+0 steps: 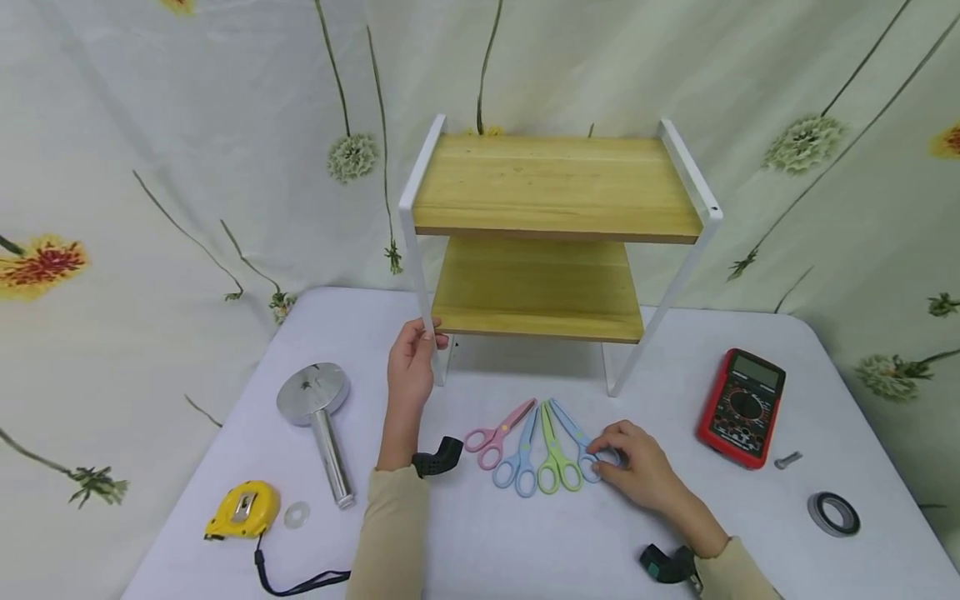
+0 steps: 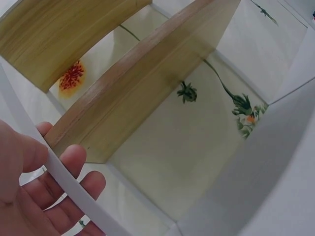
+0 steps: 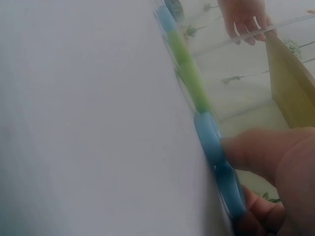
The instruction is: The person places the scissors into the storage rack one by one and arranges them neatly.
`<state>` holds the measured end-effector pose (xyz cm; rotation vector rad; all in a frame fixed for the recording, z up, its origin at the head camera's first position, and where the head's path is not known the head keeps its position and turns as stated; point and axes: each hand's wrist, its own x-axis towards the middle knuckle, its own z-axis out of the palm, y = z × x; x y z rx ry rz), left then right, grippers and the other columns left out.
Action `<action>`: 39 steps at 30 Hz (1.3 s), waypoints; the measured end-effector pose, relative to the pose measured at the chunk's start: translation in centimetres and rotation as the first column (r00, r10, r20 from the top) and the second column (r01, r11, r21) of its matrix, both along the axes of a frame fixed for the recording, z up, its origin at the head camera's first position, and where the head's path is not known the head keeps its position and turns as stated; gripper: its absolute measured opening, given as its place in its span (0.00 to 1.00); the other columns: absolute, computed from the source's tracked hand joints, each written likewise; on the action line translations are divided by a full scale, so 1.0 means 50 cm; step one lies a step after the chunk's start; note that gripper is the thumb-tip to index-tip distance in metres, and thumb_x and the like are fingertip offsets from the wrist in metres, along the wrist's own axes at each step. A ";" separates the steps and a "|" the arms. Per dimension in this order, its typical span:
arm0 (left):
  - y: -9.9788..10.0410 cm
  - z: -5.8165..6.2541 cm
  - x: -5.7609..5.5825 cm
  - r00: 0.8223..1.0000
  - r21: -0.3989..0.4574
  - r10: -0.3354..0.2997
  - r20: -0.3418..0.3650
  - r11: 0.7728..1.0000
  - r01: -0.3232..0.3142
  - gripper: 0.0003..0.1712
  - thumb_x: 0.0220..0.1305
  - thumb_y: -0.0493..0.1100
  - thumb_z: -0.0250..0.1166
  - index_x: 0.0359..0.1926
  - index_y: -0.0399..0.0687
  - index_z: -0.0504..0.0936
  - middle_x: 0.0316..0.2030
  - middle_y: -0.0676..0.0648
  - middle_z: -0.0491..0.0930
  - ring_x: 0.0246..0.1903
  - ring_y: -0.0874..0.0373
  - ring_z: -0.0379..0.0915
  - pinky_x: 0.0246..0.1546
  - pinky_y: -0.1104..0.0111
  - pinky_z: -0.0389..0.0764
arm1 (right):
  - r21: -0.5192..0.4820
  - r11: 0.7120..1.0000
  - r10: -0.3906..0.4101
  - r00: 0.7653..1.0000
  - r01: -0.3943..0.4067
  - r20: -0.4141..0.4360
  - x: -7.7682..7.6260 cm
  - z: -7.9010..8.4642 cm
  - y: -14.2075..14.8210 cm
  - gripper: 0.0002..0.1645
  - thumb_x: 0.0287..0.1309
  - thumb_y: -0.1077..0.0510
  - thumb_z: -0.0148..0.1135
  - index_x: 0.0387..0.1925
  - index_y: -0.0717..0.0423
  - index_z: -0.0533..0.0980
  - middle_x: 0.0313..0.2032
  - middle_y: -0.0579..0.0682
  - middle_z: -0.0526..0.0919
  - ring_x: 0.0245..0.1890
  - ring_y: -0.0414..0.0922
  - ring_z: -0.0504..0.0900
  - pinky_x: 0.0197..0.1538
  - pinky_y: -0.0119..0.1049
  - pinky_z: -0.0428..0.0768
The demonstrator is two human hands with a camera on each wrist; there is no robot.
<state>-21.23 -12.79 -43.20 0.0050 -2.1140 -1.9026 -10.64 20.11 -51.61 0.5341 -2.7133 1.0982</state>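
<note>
A two-tier shelf (image 1: 558, 185) with wooden boards and a white frame stands at the back of the table. My left hand (image 1: 411, 364) grips its left front upright (image 2: 74, 189) beside the lower board, with the fingers curled around the white bar. On the table in front of the shelf, several scissors lie fanned out: pink scissors (image 1: 491, 442), blue scissors (image 1: 517, 473), green scissors (image 1: 558, 472) and, rightmost, another blue pair (image 1: 573, 429). My right hand (image 1: 637, 467) pinches the handle of the rightmost blue scissors between thumb and fingers. In the right wrist view, that blue handle (image 3: 209, 137) is against the thumb.
Left on the table are a round-headed metal piece (image 1: 315, 396), a yellow tape measure (image 1: 246, 508) with a strap and a translucent ring (image 1: 296, 514). Rightward lie a red multimeter (image 1: 742, 408), a bolt (image 1: 787, 460) and a tape roll (image 1: 834, 514). Flowered cloth (image 1: 562, 67) hangs behind.
</note>
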 end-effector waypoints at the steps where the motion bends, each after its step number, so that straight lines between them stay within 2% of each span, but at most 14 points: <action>1: 0.001 0.000 -0.001 1.000 0.000 -0.001 -0.001 1.000 0.001 0.15 0.78 0.35 0.49 0.55 0.35 0.78 0.39 0.34 0.81 0.43 0.58 0.77 0.60 0.53 0.69 | -0.003 1.000 -0.001 1.000 0.001 0.002 0.000 0.000 0.001 0.14 0.46 0.65 0.77 0.32 0.44 0.85 0.37 0.43 0.81 0.37 0.36 0.75 0.40 0.32 0.72; 7: 0.002 -0.003 -0.002 1.000 -0.003 0.001 -0.005 1.000 -0.001 0.15 0.78 0.35 0.49 0.55 0.34 0.78 0.38 0.35 0.82 0.44 0.54 0.77 0.61 0.50 0.68 | -0.018 1.000 0.007 1.000 -0.007 -0.006 0.001 -0.003 0.002 0.14 0.45 0.65 0.77 0.33 0.44 0.85 0.37 0.42 0.80 0.37 0.35 0.74 0.40 0.32 0.73; 13: 0.004 -0.003 0.002 1.000 0.013 0.004 0.009 1.000 -0.004 0.15 0.79 0.36 0.49 0.55 0.35 0.78 0.37 0.37 0.81 0.44 0.56 0.76 0.61 0.52 0.67 | -0.029 1.000 0.011 0.999 -0.012 -0.030 0.003 -0.006 0.004 0.15 0.45 0.65 0.77 0.33 0.44 0.85 0.37 0.41 0.80 0.36 0.35 0.74 0.39 0.31 0.72; 17: 0.006 -0.001 0.000 1.000 0.017 -0.001 -0.013 1.000 0.001 0.15 0.79 0.36 0.48 0.55 0.34 0.78 0.37 0.36 0.80 0.43 0.58 0.76 0.61 0.53 0.68 | -0.040 0.999 0.011 0.999 -0.012 -0.042 0.000 -0.007 0.004 0.15 0.45 0.65 0.77 0.32 0.44 0.85 0.37 0.41 0.80 0.37 0.35 0.75 0.40 0.32 0.73; 21: 0.006 -0.003 0.001 1.000 0.020 0.012 -0.013 1.000 -0.011 0.15 0.79 0.35 0.49 0.55 0.34 0.78 0.34 0.42 0.81 0.41 0.60 0.76 0.60 0.53 0.68 | -0.037 0.999 0.013 0.999 -0.015 -0.033 0.001 -0.006 0.004 0.14 0.45 0.65 0.76 0.32 0.44 0.85 0.37 0.42 0.81 0.37 0.35 0.75 0.40 0.32 0.73; 26: 0.005 -0.004 -0.004 1.000 0.034 0.010 -0.004 0.999 -0.009 0.15 0.79 0.36 0.48 0.55 0.35 0.78 0.32 0.50 0.80 0.42 0.59 0.76 0.60 0.54 0.66 | -0.035 0.999 0.005 1.000 -0.006 -0.022 -0.003 0.003 0.002 0.15 0.44 0.66 0.76 0.32 0.45 0.84 0.35 0.42 0.80 0.36 0.34 0.74 0.39 0.32 0.73; 30: 0.004 -0.007 -0.007 1.000 0.047 0.012 -0.001 0.999 -0.012 0.15 0.79 0.36 0.49 0.55 0.35 0.78 0.32 0.53 0.80 0.42 0.60 0.76 0.60 0.55 0.66 | -0.019 0.999 -0.048 0.995 0.050 0.083 -0.002 0.017 0.001 0.15 0.43 0.66 0.74 0.31 0.45 0.80 0.31 0.42 0.74 0.33 0.35 0.69 0.37 0.30 0.70; 33: 0.004 -0.009 -0.007 1.000 0.049 0.012 0.001 0.999 -0.012 0.15 0.78 0.36 0.49 0.55 0.35 0.79 0.31 0.53 0.81 0.41 0.63 0.76 0.58 0.56 0.66 | 0.006 0.993 -0.116 0.972 0.117 0.206 0.003 0.032 0.005 0.16 0.41 0.67 0.71 0.31 0.48 0.76 0.30 0.45 0.70 0.31 0.37 0.67 0.35 0.30 0.66; 36: 0.004 -0.010 -0.006 1.000 0.043 0.004 -0.004 0.999 -0.004 0.15 0.78 0.35 0.49 0.55 0.34 0.78 0.32 0.50 0.82 0.40 0.64 0.77 0.57 0.57 0.66 | 0.033 0.988 -0.155 0.941 0.153 0.302 0.007 0.048 0.013 0.17 0.41 0.68 0.69 0.33 0.50 0.75 0.32 0.47 0.73 0.33 0.40 0.68 0.36 0.31 0.67; 39: 0.002 -0.009 -0.003 1.000 0.033 0.018 -0.009 0.999 -0.017 0.15 0.78 0.35 0.49 0.55 0.34 0.79 0.33 0.47 0.83 0.40 0.63 0.77 0.58 0.55 0.66 | 0.056 0.992 -0.129 0.923 0.116 0.362 0.005 0.060 0.017 0.17 0.44 0.68 0.70 0.37 0.52 0.76 0.37 0.49 0.79 0.34 0.42 0.70 0.37 0.31 0.69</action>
